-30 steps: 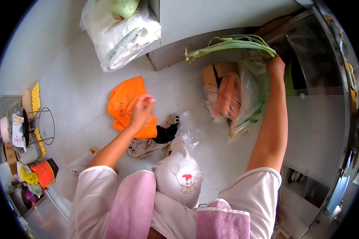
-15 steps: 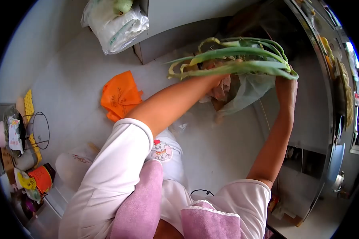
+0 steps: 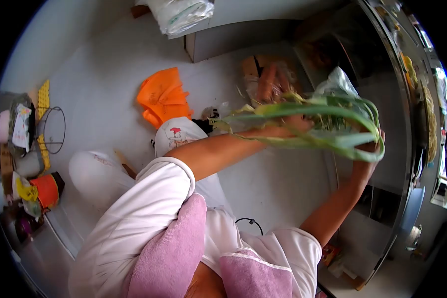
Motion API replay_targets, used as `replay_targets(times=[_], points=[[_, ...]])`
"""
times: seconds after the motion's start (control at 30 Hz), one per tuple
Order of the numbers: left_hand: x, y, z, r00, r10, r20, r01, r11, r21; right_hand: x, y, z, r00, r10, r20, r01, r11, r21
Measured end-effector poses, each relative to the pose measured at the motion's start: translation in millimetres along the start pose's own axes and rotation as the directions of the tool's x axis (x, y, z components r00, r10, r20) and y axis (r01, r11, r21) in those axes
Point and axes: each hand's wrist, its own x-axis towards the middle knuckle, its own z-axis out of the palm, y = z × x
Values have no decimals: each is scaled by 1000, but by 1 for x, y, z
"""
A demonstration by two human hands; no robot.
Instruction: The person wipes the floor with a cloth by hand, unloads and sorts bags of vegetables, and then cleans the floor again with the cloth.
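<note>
A bunch of long green onions (image 3: 303, 111), some leaves yellowed, hangs in front of me over the floor, looped round at its right end. My left hand (image 3: 299, 123) reaches across to the middle of the bunch. It is closed round the stems, with leaves covering part of the fingers. At the folded right end, my right hand (image 3: 373, 145) grips the bent leaves; its fingers are partly hidden behind them. A crumpled clear plastic bag (image 3: 336, 83) shows just beyond the bunch, and I cannot tell whether it touches a hand.
An orange bag (image 3: 164, 97) lies on the floor near my knee. Behind the onions are long reddish things in clear plastic (image 3: 273, 82) by a cardboard box (image 3: 250, 69). An open cabinet (image 3: 367, 119) stands at right. A wire ring stand (image 3: 52, 129) and packages are at left.
The onions and both hands have come lower and closer to me. The plastic bag, earlier hanging below the bunch, now shows beyond it. The reddish things and cardboard have come into clearer view.
</note>
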Motion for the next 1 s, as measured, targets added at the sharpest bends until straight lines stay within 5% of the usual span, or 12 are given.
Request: replay_targets(times=[0.1,0.13,0.23,0.27,0.37,0.43,0.5,0.6,0.7,0.77,0.93,1.0], points=[[-36,1,7,994,60,87,-50,992,-112,-34,27,-23,946,-261,191,320,843,-432],[-45,3,10,989,88,119,-66,982,-177,-46,15,-29,980,-123,157,177,899,-401],[-67,16,12,957,191,220,-100,925,-366,-85,-8,-48,986,150,72,-131,966,-222],[-76,21,9,960,226,167,-201,967,-156,-95,-17,-52,984,170,50,-161,975,-156],[-102,49,4,952,-13,306,135,914,-381,-136,-18,-53,956,292,-41,-281,945,165],[-114,47,5,957,-18,291,154,878,-453,-152,-23,-50,776,623,104,-490,490,721],[-118,17,14,970,128,209,10,832,-555,-169,-19,-46,859,505,91,-479,725,495],[-140,64,-6,933,-257,250,310,930,-200,-163,-62,-56,802,577,155,-594,796,112],[-146,54,-26,883,-377,279,454,835,-310,-178,-67,-45,749,647,142,-661,745,93],[-147,44,-19,962,-228,152,253,951,-177,-185,-67,-41,738,663,125,-672,738,55],[-157,43,-25,984,-161,80,164,986,-36,-185,-78,-47,788,607,104,-616,783,92],[-152,22,-20,996,-91,-10,88,983,-158,-188,-76,-39,837,546,15,-545,833,89]])
